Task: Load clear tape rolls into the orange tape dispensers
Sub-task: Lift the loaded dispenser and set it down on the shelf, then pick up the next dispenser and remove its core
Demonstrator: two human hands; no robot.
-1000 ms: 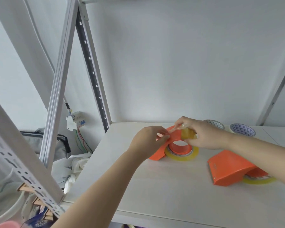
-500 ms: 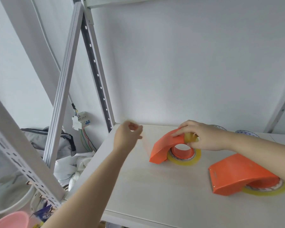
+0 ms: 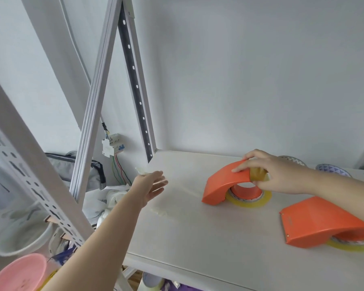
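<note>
White shelf (image 3: 198, 234) by a grey wall | right hand (image 3: 275, 173) fingers hold the near orange dispenser (image 3: 225, 185), yellowish clear tape roll (image 3: 248, 201) under them | left hand (image 3: 150, 184) fingers spread wide, holding nothing, well apart from it | second orange dispenser (image 3: 317, 223) with its own roll sits beside the right arm

Two orange tape dispensers are seen on the shelf, one (image 3: 229, 185) at about three o'clock and another (image 3: 322, 223) at four o'clock, and each is loaded with one tape roll (image 3: 250, 201) (image 3: 353, 246). Two patterned bowls (image 3: 292, 160) (image 3: 332, 169) are counted behind them, and two hands (image 3: 151, 186) (image 3: 275, 175) are in view. One pink basin (image 3: 17, 274) and one white basin (image 3: 23, 240) are seen at seven o'clock.
</note>
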